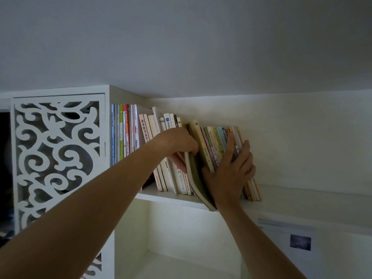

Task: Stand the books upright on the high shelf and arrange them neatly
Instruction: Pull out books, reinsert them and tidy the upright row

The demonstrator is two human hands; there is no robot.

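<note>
A row of books stands on the high white shelf [161,197]. Upright books [125,133] fill its left end, and pale books [150,127] lean in the middle. My left hand [179,142] curls its fingers round the top edge of a green-covered book [196,178], which tilts with its lower corner past the shelf's front edge. My right hand [231,172] lies with spread straight fingers against a leaning bundle of thin colourful books [214,141], the thumb near the green book. Both forearms hide the lower parts of several books.
A white fretwork cabinet panel [58,156] stands left of the shelf. The wall [302,141] bounds the shelf behind and to the right. Below is an open white compartment [181,248]. A paper with a dark picture [300,241] hangs at the lower right. The ceiling [181,47] is close above.
</note>
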